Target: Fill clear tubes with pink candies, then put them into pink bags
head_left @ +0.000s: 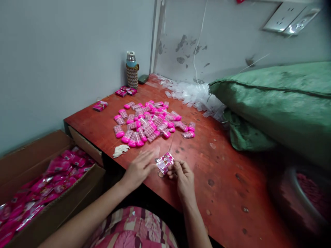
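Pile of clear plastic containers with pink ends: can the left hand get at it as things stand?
Probably yes: the bare left hand looks empty and close to the near edge of the pile, with only red tabletop between. The crumpled white scrap lies to one side.

The packet (pixel 164 163) is pink (and silver), table (pixel 222 193) red, sack (pixel 279 94) green.

A bottle (pixel 131 58) in a woven sleeve (pixel 132 77) stands beside a dark flat object (pixel 143 79).
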`<action>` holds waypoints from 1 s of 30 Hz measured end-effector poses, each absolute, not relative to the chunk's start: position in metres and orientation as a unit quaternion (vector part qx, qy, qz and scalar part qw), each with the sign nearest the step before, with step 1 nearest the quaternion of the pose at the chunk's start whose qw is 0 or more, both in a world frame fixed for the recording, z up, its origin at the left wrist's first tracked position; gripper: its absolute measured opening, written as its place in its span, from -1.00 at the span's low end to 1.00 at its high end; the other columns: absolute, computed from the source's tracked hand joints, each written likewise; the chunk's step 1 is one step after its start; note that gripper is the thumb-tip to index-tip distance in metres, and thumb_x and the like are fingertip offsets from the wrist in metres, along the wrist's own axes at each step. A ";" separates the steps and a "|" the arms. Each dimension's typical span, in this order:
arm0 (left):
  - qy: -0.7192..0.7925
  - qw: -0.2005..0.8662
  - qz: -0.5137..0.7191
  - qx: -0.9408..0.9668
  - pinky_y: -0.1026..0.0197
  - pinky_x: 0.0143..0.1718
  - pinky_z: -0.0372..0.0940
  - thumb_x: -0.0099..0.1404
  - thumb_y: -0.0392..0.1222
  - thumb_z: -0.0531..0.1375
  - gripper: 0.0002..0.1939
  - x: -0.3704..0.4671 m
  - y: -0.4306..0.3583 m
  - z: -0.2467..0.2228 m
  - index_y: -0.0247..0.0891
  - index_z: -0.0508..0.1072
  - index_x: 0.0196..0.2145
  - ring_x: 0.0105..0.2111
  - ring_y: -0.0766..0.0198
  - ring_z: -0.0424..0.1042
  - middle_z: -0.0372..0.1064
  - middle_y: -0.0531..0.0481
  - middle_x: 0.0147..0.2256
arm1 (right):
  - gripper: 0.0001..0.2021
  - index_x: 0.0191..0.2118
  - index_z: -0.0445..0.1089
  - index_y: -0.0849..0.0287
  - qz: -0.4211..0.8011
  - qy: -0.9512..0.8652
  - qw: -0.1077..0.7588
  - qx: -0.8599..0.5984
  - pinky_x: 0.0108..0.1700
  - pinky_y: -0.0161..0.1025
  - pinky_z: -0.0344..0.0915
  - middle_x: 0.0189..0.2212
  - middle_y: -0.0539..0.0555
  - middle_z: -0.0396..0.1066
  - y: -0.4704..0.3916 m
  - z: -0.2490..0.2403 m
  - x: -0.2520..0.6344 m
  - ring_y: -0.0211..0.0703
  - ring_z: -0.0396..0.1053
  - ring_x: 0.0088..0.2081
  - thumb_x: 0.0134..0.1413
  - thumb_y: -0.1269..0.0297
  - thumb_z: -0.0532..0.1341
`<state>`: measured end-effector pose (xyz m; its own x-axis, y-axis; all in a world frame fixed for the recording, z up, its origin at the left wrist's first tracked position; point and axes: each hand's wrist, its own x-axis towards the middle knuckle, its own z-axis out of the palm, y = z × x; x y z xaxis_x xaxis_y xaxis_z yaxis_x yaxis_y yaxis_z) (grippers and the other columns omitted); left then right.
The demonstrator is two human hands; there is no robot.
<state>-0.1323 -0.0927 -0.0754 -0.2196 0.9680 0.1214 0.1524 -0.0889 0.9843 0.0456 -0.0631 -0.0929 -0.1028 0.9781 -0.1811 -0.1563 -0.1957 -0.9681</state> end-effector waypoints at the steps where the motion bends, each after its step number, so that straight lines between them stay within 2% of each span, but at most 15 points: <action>1: 0.553 0.367 0.510 0.547 0.01 0.15 -0.22 -0.07 -0.22 0.30 -0.59 -0.122 -0.086 -0.081 -0.10 0.45 -0.18 0.06 0.08 0.15 0.33 -0.06 -0.05 | -0.74 -0.35 0.25 0.19 0.606 -0.432 0.464 -0.480 -0.57 -0.39 0.24 -0.54 -0.02 0.34 -0.065 -0.093 0.046 -0.32 0.31 -0.58 -0.02 0.07 0.15; 5: 0.545 0.328 0.448 0.628 -0.04 0.15 -0.36 0.06 -0.26 0.20 -0.70 -0.098 -0.070 -0.100 -0.08 0.46 -0.20 0.12 0.08 0.03 0.28 -0.05 -0.01 | -0.77 -0.36 0.26 0.19 0.594 -0.447 0.454 -0.491 -0.54 -0.40 0.23 -0.59 -0.04 0.33 -0.071 -0.090 0.049 -0.32 0.29 -0.58 0.00 0.10 0.14; 10: 0.553 0.358 0.482 0.578 -0.09 0.14 -0.40 0.05 -0.27 0.20 -0.79 -0.097 -0.068 -0.107 -0.05 0.50 -0.32 0.10 0.07 0.06 0.35 0.00 -0.08 | -0.76 -0.37 0.28 0.19 0.557 -0.480 0.453 -0.504 -0.51 -0.36 0.25 -0.58 -0.03 0.32 -0.068 -0.091 0.055 -0.29 0.30 -0.56 0.02 0.10 0.11; 13: 0.547 0.387 0.503 0.546 -0.11 0.14 -0.39 0.02 -0.29 0.21 -0.83 -0.096 -0.067 -0.103 -0.06 0.52 -0.40 0.06 0.06 0.12 0.41 -0.01 -0.15 | -0.75 -0.31 0.30 0.19 0.512 -0.495 0.468 -0.523 -0.44 -0.28 0.30 -0.50 0.02 0.35 -0.067 -0.093 0.055 -0.23 0.32 -0.49 0.02 0.10 0.11; 17: 0.531 0.376 0.538 0.535 -0.05 0.15 -0.26 0.03 -0.32 0.21 -0.81 -0.090 -0.070 -0.095 -0.07 0.52 -0.38 0.02 0.10 0.19 0.42 -0.02 -0.18 | -0.68 -0.16 0.26 0.15 0.465 -0.489 0.501 -0.541 -0.34 -0.24 0.31 -0.29 0.08 0.38 -0.064 -0.093 0.048 -0.15 0.35 -0.31 -0.06 0.16 0.19; 21: 0.517 0.407 0.572 0.489 0.10 0.09 0.00 0.00 -0.33 0.24 -0.76 -0.085 -0.078 -0.083 -0.11 0.52 -0.33 -0.04 0.16 0.27 0.42 -0.04 -0.18 | -0.66 -0.14 0.19 0.13 0.553 -0.444 0.515 -0.482 -0.37 -0.27 0.30 -0.38 0.01 0.38 -0.059 -0.088 0.043 -0.20 0.36 -0.38 -0.07 0.22 0.21; 24: 0.525 0.494 0.565 0.402 0.18 -0.12 0.25 -0.02 -0.24 0.27 -0.70 -0.087 -0.082 -0.074 -0.16 0.49 -0.25 -0.18 0.16 0.37 0.43 -0.05 -0.22 | -0.66 -0.12 0.16 0.12 0.582 -0.449 0.511 -0.447 -0.37 -0.30 0.29 -0.42 -0.02 0.38 -0.057 -0.078 0.045 -0.25 0.35 -0.43 -0.07 0.26 0.21; 28: 0.466 0.652 0.489 0.345 0.22 -0.34 0.32 0.06 -0.10 0.20 -0.76 -0.094 -0.086 -0.069 -0.33 0.51 -0.38 -0.40 0.22 0.42 0.45 -0.10 -0.41 | -0.68 -0.13 0.21 0.13 0.611 -0.542 0.413 -0.403 -0.40 -0.33 0.25 -0.49 -0.05 0.38 -0.057 -0.063 0.052 -0.27 0.33 -0.47 -0.07 0.27 0.20; 30: 0.458 0.678 0.470 0.333 0.25 -0.37 0.32 0.03 -0.10 0.23 -0.76 -0.096 -0.089 -0.070 -0.37 0.51 -0.45 -0.46 0.26 0.41 0.44 -0.10 -0.46 | -0.71 -0.16 0.25 0.14 0.585 -0.609 0.348 -0.407 -0.41 -0.33 0.25 -0.49 -0.04 0.39 -0.052 -0.056 0.056 -0.25 0.34 -0.47 -0.07 0.24 0.19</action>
